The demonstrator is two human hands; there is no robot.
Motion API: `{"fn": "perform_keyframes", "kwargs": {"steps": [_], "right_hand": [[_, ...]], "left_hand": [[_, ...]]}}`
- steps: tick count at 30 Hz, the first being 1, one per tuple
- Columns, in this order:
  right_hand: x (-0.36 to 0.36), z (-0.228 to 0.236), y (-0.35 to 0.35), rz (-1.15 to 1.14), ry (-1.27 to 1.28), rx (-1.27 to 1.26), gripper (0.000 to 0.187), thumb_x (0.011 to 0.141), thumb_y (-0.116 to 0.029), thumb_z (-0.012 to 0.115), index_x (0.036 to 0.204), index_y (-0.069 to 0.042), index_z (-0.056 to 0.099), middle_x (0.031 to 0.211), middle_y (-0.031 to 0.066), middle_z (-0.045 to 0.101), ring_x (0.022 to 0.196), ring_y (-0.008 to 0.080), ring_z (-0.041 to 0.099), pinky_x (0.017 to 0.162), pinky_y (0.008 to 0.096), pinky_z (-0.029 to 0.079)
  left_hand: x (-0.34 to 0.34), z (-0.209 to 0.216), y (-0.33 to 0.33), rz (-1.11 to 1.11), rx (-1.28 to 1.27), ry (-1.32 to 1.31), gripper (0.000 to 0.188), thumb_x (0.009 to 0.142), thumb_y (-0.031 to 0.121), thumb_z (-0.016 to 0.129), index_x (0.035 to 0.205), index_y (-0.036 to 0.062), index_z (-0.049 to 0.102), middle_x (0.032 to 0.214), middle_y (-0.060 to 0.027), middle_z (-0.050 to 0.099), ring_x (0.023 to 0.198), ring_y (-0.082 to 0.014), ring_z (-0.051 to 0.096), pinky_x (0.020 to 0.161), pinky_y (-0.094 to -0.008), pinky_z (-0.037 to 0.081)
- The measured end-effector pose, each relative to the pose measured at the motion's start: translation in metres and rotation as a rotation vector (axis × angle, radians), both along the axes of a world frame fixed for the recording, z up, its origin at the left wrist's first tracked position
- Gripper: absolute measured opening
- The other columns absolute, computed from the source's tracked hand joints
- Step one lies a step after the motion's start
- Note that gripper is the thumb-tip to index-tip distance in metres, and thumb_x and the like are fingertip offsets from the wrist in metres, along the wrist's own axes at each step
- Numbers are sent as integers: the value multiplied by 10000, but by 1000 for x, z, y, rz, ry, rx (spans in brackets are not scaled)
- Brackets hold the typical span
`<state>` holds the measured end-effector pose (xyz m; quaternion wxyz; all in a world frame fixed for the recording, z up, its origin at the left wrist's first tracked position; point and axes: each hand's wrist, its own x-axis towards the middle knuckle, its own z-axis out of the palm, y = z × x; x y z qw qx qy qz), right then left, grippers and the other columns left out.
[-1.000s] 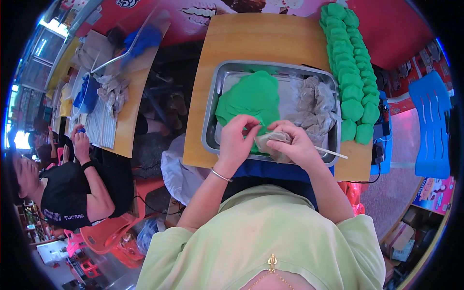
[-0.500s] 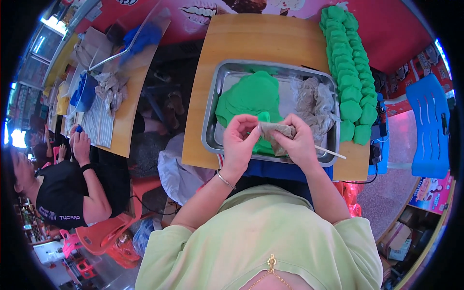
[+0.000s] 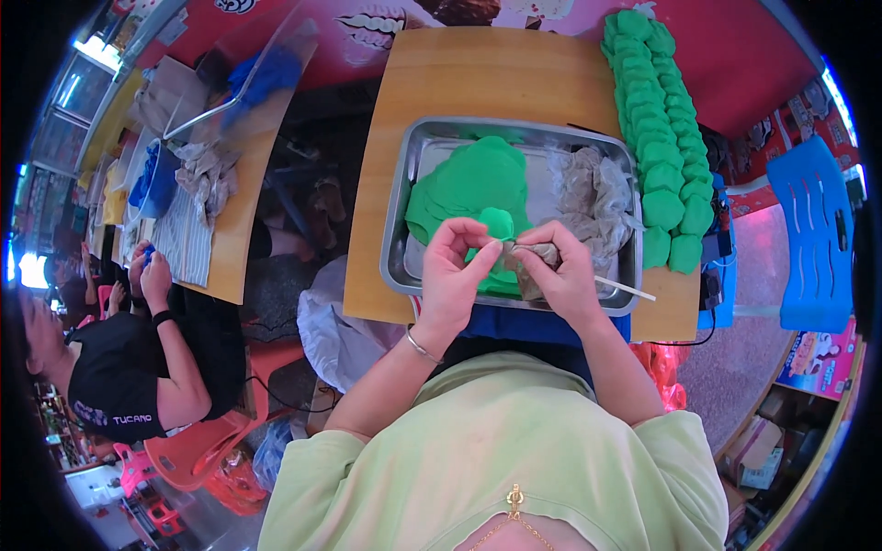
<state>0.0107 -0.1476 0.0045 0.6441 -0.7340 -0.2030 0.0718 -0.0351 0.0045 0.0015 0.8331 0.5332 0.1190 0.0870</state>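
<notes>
My left hand (image 3: pixel 452 275) pinches a small green fabric piece (image 3: pixel 497 223), its rounded top standing above my fingertips. Close beside it, my right hand (image 3: pixel 568 280) is closed on a crumpled brown cloth-like piece (image 3: pixel 533 280). The fingertips of both hands nearly meet; what lies between them is partly hidden. Below my hands is a metal tray (image 3: pixel 393 239). A heap of flat green fabric pieces (image 3: pixel 473 184) fills its left side, with crumpled brown and clear plastic-like wads (image 3: pixel 593 197) on the right. A pale thin stick (image 3: pixel 627 287) pokes out past my right hand over the rim.
Puffy green pieces (image 3: pixel 658 151) line the right side of the wooden table (image 3: pixel 459 73) in rows. A blue chair (image 3: pixel 808 239) stands at the right. On the left, a person in black (image 3: pixel 138 376) handles something blue by another table (image 3: pixel 230 248).
The green piece now shows a rounder top above my left fingers. The brown piece has shifted slightly in my right hand. At the left, the other person's hands have come together.
</notes>
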Motion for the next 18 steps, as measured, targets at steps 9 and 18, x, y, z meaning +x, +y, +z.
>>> {"fn": "perform_keyframes", "kwargs": {"steps": [9, 18], "right_hand": [[-1, -9, 10, -124, -54, -64, 225, 784, -97, 711, 907, -26, 537, 753, 58, 588, 608, 75, 527, 536, 232, 422], [0, 3, 22, -187, -203, -192, 309, 797, -111, 683, 1066, -43, 546, 832, 111, 613, 683, 173, 616, 604, 308, 481]], "left_hand": [[-3, -8, -3, 142, 499, -221, 213, 781, -70, 654, 929, 13, 525, 905, -47, 568, 824, -88, 556, 698, -203, 461], [6, -15, -1, 286, 734, -495, 186, 726, -57, 687, 847, 25, 572, 823, -88, 598, 738, -210, 581, 693, -300, 472]]}}
